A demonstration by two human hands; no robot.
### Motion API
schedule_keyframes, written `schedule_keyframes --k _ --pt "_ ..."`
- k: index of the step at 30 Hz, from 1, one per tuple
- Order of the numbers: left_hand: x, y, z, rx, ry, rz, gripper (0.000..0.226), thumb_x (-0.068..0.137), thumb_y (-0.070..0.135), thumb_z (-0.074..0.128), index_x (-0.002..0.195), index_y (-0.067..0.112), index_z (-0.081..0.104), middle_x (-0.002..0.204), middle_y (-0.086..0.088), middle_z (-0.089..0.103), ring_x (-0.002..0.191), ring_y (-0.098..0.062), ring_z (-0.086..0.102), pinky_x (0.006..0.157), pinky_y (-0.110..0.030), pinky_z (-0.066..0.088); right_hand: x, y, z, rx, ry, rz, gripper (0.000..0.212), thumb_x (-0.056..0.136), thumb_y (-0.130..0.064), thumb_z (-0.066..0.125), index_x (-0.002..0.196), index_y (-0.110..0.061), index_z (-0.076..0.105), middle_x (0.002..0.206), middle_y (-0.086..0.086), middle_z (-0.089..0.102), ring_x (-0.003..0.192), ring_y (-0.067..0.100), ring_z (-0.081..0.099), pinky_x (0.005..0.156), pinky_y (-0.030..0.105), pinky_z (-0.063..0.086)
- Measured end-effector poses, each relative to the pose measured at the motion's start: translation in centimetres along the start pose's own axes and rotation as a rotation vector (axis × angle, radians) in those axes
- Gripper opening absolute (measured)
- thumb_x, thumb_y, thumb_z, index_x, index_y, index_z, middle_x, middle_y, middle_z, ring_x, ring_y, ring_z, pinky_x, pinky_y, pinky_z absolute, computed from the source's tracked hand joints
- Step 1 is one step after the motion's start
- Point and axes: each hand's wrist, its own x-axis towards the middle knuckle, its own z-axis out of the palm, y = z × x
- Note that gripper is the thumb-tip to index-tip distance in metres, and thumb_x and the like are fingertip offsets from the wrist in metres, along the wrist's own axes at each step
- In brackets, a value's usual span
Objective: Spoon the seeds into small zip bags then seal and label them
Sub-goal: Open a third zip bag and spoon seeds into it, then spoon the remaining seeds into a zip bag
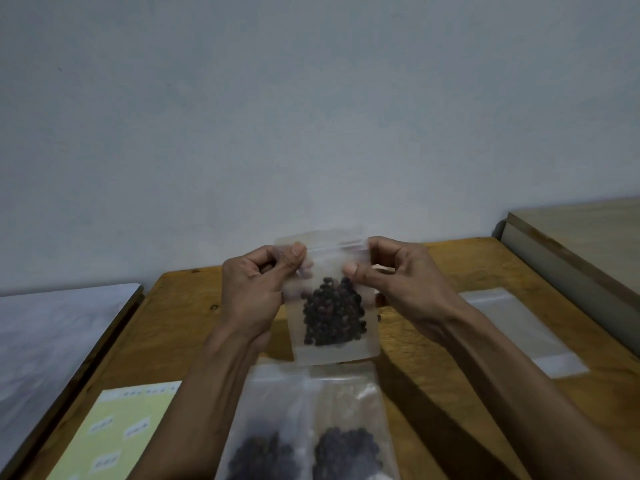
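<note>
Pinching zip bag (332, 306) top corners, left hand (258, 289) at 9, right hand (398, 282) at 3 (likely sealing), seeds (333, 313) settled low.

Small clear zip bag (330, 299) held upright above wooden table (450, 271), dark round seeds (333, 311) heaped in lower half. Two more seed-filled bags (311, 427) flat on table, nearer. Empty bag (523, 327) flat, right. Yellow label sheet (117, 431) left.
</note>
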Motion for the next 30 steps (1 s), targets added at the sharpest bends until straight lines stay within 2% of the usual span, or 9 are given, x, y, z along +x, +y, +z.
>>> schedule_keyframes --k 3,7,9,12,16,18,20,22,30 --pt "-1.3 0.1 -0.7 0.065 -0.084 -0.073 0.030 0.074 0.018 0.077 0.085 -0.008 0.069 0.073 -0.007 0.076 0.064 -0.015 0.070 0.055 -0.029 0.061 -1.5 0.7 0.4 -0.041 0.008 0.045 0.007 0.085 -0.010 0.077 0.085 -0.006 0.071 0.094 0.024 0.073 0.073 0.023 0.068 0.064 0.046 0.058" --pt "-4.0 -1.2 -2.1 0.340 -0.164 -0.153 0.027 0.073 0.004 0.086 0.096 0.008 0.074 0.091 -0.010 0.080 0.080 -0.027 0.076 0.068 -0.040 0.064 -4.3 2.8 0.4 -0.096 -0.004 0.174 0.011 0.083 -0.009 0.079 0.085 -0.005 0.069 0.092 0.023 0.071 0.071 0.021 0.069 0.056 0.034 0.057" --pt "-5.0 -2.8 -2.5 0.495 -0.193 -0.161 0.035 0.068 0.011 0.093 0.096 0.016 0.073 0.088 -0.008 0.078 0.076 -0.026 0.074 0.070 -0.048 0.062 -6.1 3.9 0.5 -0.140 -0.027 0.266 0.014 0.084 -0.008 0.078 0.095 -0.008 0.071 0.088 0.011 0.074 0.070 0.016 0.072 0.059 0.030 0.058" --pt "-5.9 -4.9 -2.6 0.769 -0.209 -0.111 0.044 0.061 0.032 0.097 0.094 0.025 0.070 0.080 -0.002 0.073 0.069 -0.023 0.068 0.068 -0.045 0.059 -7.9 5.2 1.1 -0.252 0.016 0.367 0.026 0.084 -0.012 0.078 0.106 -0.019 0.069 0.086 0.001 0.074 0.071 0.012 0.074 0.061 0.029 0.060" --pt "-6.1 -5.6 -1.9 1.113 -0.248 -0.028 0.058 0.064 0.050 0.091 0.113 0.028 0.068 0.103 0.004 0.071 0.092 -0.017 0.064 0.081 -0.038 0.057 -7.9 6.3 2.0 -0.621 0.091 0.314 0.053 0.080 -0.026 0.083 0.127 -0.025 0.060 0.086 -0.008 0.070 0.078 0.004 0.068 0.070 0.026 0.058" --pt "-6.1 -5.7 -1.6 1.226 -0.258 0.004 0.068 0.068 0.052 0.089 0.126 0.028 0.065 0.123 0.004 0.068 0.110 -0.017 0.063 0.090 -0.040 0.056 -7.7 6.8 2.1 -0.725 0.101 0.293 0.074 0.077 -0.035 0.085 0.142 -0.024 0.049 0.103 -0.010 0.068 0.093 0.007 0.066 0.079 0.027 0.055" --pt "-5.9 -5.8 -1.3 1.261 -0.255 0.035 0.068 0.073 0.050 0.086 0.132 0.027 0.061 0.134 0.004 0.061 0.119 -0.017 0.060 0.095 -0.042 0.054 -7.6 7.1 2.0 -0.834 0.073 0.274 0.078 0.076 -0.043 0.083 0.143 -0.026 0.046 0.129 -0.004 0.062 0.113 0.013 0.061 0.093 0.035 0.055" --pt "-5.6 -5.9 -0.8 1.245 -0.245 0.068 0.063 0.078 0.051 0.082 0.132 0.027 0.061 0.133 0.004 0.061 0.119 -0.016 0.059 0.096 -0.041 0.054 -7.6 6.9 1.7 -0.863 0.062 0.281 0.071 0.079 -0.045 0.079 0.141 -0.029 0.048 0.139 -0.003 0.055 0.120 0.015 0.056 0.099 0.038 0.053" --pt "-3.3 -5.4 5.8 1.103 -0.306 0.155 0.045 0.085 0.043 0.078 0.123 0.021 0.069 0.120 0.004 0.070 0.107 -0.014 0.065 0.090 -0.039 0.058 -5.7 4.8 -2.6 -0.816 0.194 0.244 0.053 0.089 -0.041 0.072 0.137 -0.028 0.054 0.134 -0.001 0.060 0.110 0.015 0.061 0.091 0.035 0.054"
